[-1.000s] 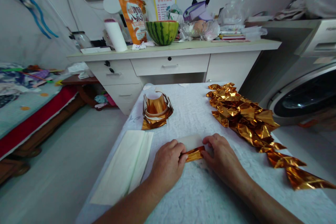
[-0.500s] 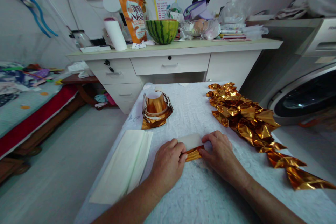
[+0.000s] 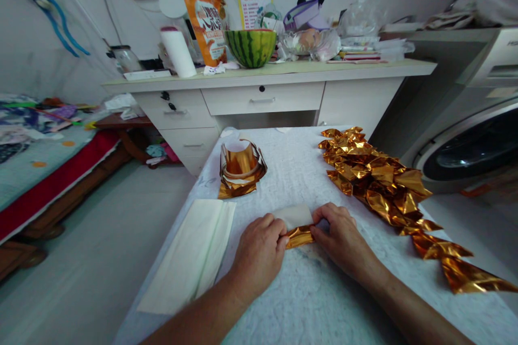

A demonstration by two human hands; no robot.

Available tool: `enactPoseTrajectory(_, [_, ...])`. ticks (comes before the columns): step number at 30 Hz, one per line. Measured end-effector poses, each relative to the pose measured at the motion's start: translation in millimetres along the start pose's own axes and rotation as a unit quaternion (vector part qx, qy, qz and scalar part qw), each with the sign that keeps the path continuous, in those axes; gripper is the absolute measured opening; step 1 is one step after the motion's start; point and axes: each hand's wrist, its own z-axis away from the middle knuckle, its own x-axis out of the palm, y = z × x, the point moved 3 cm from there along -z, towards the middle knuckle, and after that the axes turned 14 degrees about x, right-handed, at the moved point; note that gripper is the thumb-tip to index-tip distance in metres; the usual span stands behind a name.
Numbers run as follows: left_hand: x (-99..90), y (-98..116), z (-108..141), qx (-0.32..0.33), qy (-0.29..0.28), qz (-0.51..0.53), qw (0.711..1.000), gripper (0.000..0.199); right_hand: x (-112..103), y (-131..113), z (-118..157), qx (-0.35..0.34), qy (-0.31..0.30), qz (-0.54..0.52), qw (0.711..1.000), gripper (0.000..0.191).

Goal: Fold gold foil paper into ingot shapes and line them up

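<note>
A small sheet of gold foil paper (image 3: 300, 236) with a pale underside lies on the cloth-covered table, its near edge folded over into a gold strip. My left hand (image 3: 263, 245) pinches the strip's left end, thumb below and fingers curled on top. At the right end, my right hand (image 3: 338, 234) grips the same sheet between thumb and fingers. Beyond the left hand stands a stack of curled gold foil sheets (image 3: 239, 164). A folded pale paper (image 3: 188, 253) lies left of my left hand.
Several folded gold foil pieces (image 3: 376, 178) form a long pile along the table's right side. Behind the table is a white desk (image 3: 263, 98) with a half watermelon (image 3: 251, 48) on it. A washing machine (image 3: 465, 91) stands at right, a bed (image 3: 52, 172) at left.
The gold strip between my hands looks more rounded and creased, rolled slightly away from me. Both hands have barely shifted; the rest is unchanged.
</note>
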Motion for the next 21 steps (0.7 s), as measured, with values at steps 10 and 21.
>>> enactPoseTrajectory(10, [-1.0,2.0,-0.1,0.001,-0.008,-0.008,1.000,0.011,3.1,0.6,-0.6,0.000,-0.029,-0.064,0.998,0.010])
enactPoseTrajectory(21, [-0.5,3.0,0.8,-0.002,-0.014,-0.022,1.000,0.011,4.1,1.1,-1.0,-0.004,-0.020,-0.033,0.999,0.008])
